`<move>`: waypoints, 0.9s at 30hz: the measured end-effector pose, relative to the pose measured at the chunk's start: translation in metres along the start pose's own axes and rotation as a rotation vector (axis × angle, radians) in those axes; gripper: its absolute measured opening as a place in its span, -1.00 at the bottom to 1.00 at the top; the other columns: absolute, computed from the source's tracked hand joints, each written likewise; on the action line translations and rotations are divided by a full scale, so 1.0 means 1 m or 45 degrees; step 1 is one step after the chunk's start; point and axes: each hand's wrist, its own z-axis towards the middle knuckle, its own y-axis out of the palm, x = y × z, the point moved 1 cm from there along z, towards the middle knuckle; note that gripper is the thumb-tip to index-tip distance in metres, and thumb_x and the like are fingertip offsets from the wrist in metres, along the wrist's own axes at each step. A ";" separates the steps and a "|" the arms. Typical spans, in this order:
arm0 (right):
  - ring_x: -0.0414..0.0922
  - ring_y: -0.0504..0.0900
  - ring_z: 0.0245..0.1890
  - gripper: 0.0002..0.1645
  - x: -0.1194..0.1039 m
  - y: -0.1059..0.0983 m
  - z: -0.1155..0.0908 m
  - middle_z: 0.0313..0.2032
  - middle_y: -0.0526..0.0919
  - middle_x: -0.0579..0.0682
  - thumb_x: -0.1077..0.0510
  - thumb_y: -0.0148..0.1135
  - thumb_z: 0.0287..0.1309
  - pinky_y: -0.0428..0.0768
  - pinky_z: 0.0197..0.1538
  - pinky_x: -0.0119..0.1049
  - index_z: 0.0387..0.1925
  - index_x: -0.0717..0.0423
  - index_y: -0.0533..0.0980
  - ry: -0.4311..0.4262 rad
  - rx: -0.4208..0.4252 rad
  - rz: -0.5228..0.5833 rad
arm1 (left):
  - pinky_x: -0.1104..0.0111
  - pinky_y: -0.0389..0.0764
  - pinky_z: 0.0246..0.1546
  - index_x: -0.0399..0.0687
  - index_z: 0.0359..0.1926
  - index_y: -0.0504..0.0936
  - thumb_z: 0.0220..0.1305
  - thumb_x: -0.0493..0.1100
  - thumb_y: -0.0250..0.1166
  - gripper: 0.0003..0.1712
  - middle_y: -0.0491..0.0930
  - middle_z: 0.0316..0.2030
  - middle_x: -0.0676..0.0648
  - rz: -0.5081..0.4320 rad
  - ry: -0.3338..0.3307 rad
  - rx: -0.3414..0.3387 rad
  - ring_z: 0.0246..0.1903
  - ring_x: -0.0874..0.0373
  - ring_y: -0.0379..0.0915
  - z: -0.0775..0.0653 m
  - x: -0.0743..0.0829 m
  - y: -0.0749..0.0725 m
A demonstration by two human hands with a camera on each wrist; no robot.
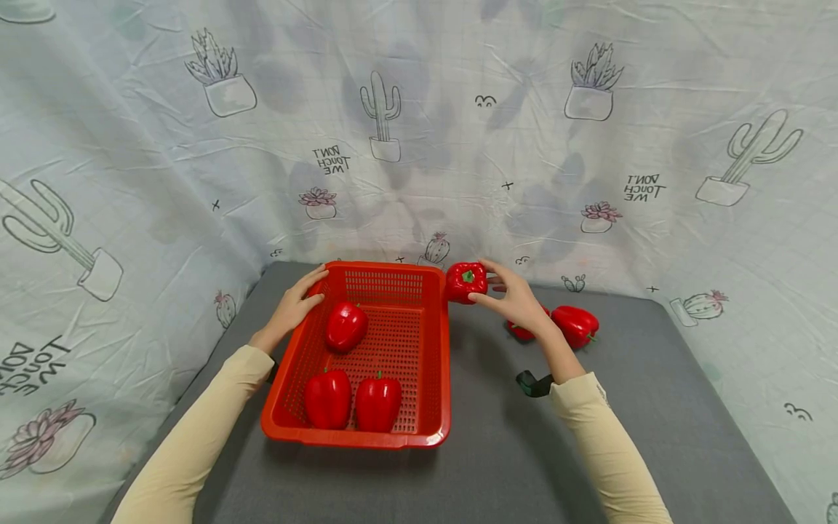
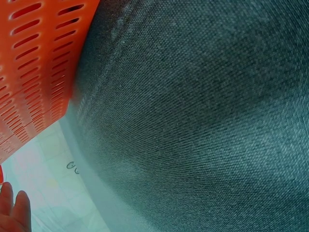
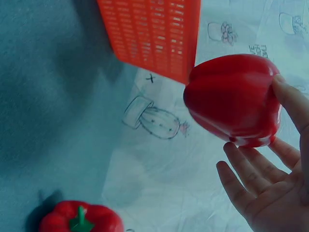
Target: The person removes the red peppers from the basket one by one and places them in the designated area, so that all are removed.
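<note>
A red plastic basket (image 1: 433, 364) with slotted walls holds several glossy red bell peppers, one (image 1: 346, 327) toward its back left and two at the near end. My left hand (image 1: 291, 309) grips the left rim near the far corner, thumb over the inner side; only fingertips (image 2: 20, 210) show in the left wrist view. Just outside the far right corner, my right hand (image 1: 517, 298) holds another red bell pepper (image 3: 231, 96) above the table, pinched between thumb and fingers. Its green stem end faces the head camera.
Two more bell peppers lie on the grey table (image 1: 497, 451) right of the basket: one (image 1: 575, 325) fully seen, one (image 1: 521, 332) partly behind my right wrist. A dark wrist device (image 1: 533, 383) sits at my right cuff. A cactus-print curtain (image 1: 419, 145) hangs behind.
</note>
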 end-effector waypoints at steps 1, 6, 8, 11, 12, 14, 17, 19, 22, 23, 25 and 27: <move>0.05 0.48 0.08 -0.12 0.002 -0.001 -0.001 0.24 0.36 0.05 -0.08 0.34 0.01 0.47 0.10 0.01 0.35 -0.06 0.21 0.010 0.006 0.001 | -0.13 0.09 0.23 -0.17 0.33 0.27 0.29 -0.26 0.09 -0.42 0.12 0.38 -0.15 0.001 0.002 0.001 0.34 -0.19 0.01 0.000 0.000 0.000; 0.06 0.47 0.09 -0.13 0.015 -0.004 -0.008 0.26 0.34 0.06 -0.05 0.34 0.02 0.46 0.10 0.03 0.35 -0.05 0.21 0.037 0.017 -0.023 | -0.11 0.10 0.24 -0.16 0.32 0.28 0.28 -0.28 0.09 -0.43 0.13 0.38 -0.13 -0.001 -0.002 0.009 0.34 -0.17 0.03 0.000 0.000 0.001; 0.07 0.47 0.09 -0.13 0.020 -0.004 -0.011 0.27 0.33 0.06 -0.05 0.34 0.02 0.47 0.09 0.04 0.35 -0.05 0.21 0.056 0.018 -0.035 | -0.10 0.10 0.24 -0.15 0.33 0.28 0.28 -0.28 0.08 -0.43 0.13 0.38 -0.12 -0.002 -0.009 0.007 0.34 -0.16 0.03 0.000 -0.001 0.001; 0.07 0.47 0.08 -0.13 0.026 -0.004 -0.015 0.27 0.32 0.05 -0.07 0.34 0.01 0.49 0.05 0.06 0.34 -0.07 0.21 0.094 0.016 -0.048 | -0.11 0.10 0.23 -0.15 0.33 0.28 0.29 -0.27 0.08 -0.43 0.12 0.38 -0.11 -0.006 -0.010 0.003 0.34 -0.17 0.02 0.000 0.000 0.001; 0.08 0.47 0.08 -0.13 0.029 -0.003 -0.017 0.27 0.31 0.05 -0.08 0.34 0.01 0.50 0.03 0.06 0.35 -0.07 0.21 0.101 0.015 -0.054 | -0.11 0.10 0.23 -0.16 0.33 0.27 0.29 -0.27 0.08 -0.43 0.12 0.38 -0.12 -0.008 -0.008 0.003 0.34 -0.17 0.02 0.000 0.000 0.001; 0.09 0.47 0.08 -0.12 0.033 -0.001 -0.018 0.26 0.32 0.07 -0.10 0.34 0.00 0.51 0.01 0.08 0.35 -0.07 0.21 0.110 0.012 -0.070 | -0.12 0.10 0.23 -0.16 0.33 0.27 0.29 -0.27 0.08 -0.43 0.12 0.38 -0.13 -0.014 -0.005 0.004 0.33 -0.18 0.02 -0.001 0.001 0.001; 0.12 0.46 0.09 -0.11 0.038 0.002 -0.020 0.25 0.34 0.10 -0.09 0.34 0.00 0.50 0.01 0.09 0.34 -0.02 0.21 0.108 0.003 -0.083 | -0.13 0.10 0.22 -0.17 0.34 0.26 0.30 -0.27 0.07 -0.43 0.11 0.38 -0.14 -0.011 -0.005 0.000 0.33 -0.19 0.02 -0.001 0.000 0.000; 0.14 0.47 0.08 -0.11 0.041 0.004 -0.021 0.23 0.35 0.12 -0.09 0.34 0.00 0.50 0.01 0.10 0.34 0.00 0.21 0.109 -0.001 -0.084 | -0.13 0.11 0.22 -0.16 0.34 0.26 0.30 -0.26 0.07 -0.42 0.11 0.38 -0.14 -0.012 -0.008 0.000 0.33 -0.19 0.02 -0.001 0.000 0.001; 0.15 0.48 0.07 -0.11 0.046 0.008 -0.022 0.20 0.38 0.13 -0.08 0.35 0.00 0.52 0.00 0.08 0.33 0.01 0.22 0.118 -0.005 -0.096 | -0.12 0.13 0.21 -0.14 0.34 0.26 0.30 -0.26 0.07 -0.42 0.11 0.39 -0.12 -0.009 -0.008 0.001 0.33 -0.18 0.03 0.000 -0.001 0.001; 0.14 0.49 0.06 -0.12 0.048 0.009 -0.022 0.19 0.39 0.14 -0.08 0.35 0.00 0.52 0.00 0.06 0.33 0.02 0.22 0.119 -0.005 -0.102 | -0.12 0.13 0.22 -0.14 0.34 0.26 0.29 -0.27 0.08 -0.42 0.12 0.38 -0.12 -0.010 -0.003 0.005 0.33 -0.18 0.03 0.000 -0.001 0.001; 0.12 0.51 0.05 -0.12 0.052 0.012 -0.022 0.17 0.40 0.14 -0.08 0.35 0.00 0.54 -0.02 0.05 0.33 0.04 0.23 0.117 -0.005 -0.107 | -0.11 0.12 0.22 -0.13 0.33 0.27 0.28 -0.27 0.08 -0.42 0.13 0.38 -0.11 -0.010 0.002 0.011 0.34 -0.17 0.03 0.001 -0.002 0.001; 0.12 0.52 0.03 -0.13 0.055 0.015 -0.022 0.16 0.41 0.15 -0.08 0.34 0.01 0.54 -0.03 0.04 0.32 0.05 0.24 0.116 -0.007 -0.104 | -0.12 0.11 0.22 -0.13 0.33 0.28 0.28 -0.27 0.09 -0.42 0.13 0.38 -0.12 -0.021 0.006 0.011 0.34 -0.17 0.03 0.001 -0.002 0.000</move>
